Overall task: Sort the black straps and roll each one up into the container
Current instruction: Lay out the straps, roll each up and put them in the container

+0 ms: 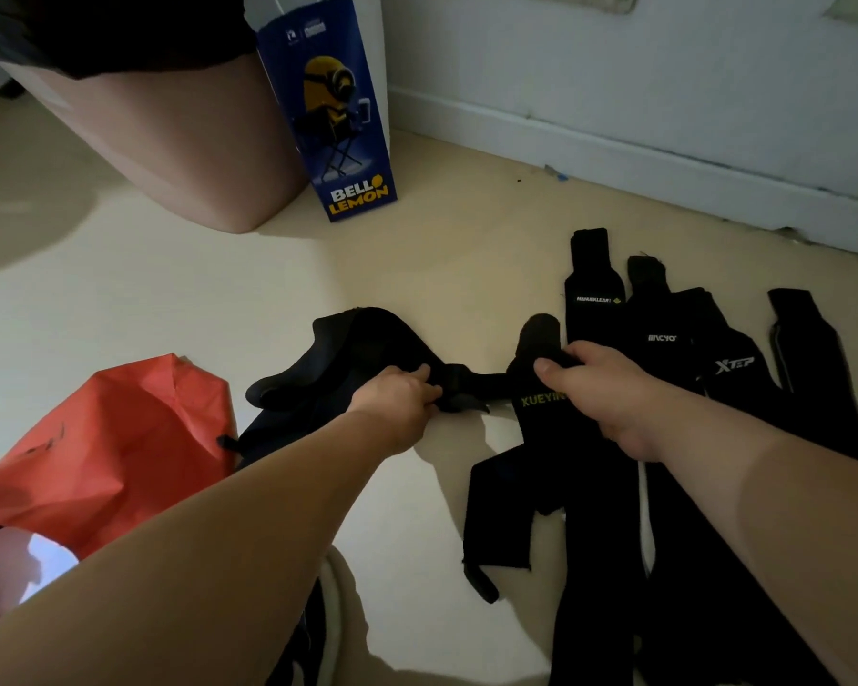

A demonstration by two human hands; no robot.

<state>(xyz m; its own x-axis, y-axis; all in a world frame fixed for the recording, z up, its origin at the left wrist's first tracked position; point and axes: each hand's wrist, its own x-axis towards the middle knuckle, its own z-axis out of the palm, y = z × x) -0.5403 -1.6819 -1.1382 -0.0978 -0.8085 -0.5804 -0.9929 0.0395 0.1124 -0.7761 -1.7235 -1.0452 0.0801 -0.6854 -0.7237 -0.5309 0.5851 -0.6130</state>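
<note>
Black fabric straps (pixel 664 349) lie side by side on the cream floor (pixel 169 289), long axes running toward the white wall (pixel 615 66). A yellow-lettered black strap (pixel 546 438) lies leftmost; the right hand (pixel 600 388) grips its far end, and the left hand (pixel 397 398) clutches a bunched black strap (pixel 362 339) just left.

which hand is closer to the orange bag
Left. The left hand grips a black strap just right of the orange bag; the right hand is farther right, gripping the strap with yellow lettering.
</note>
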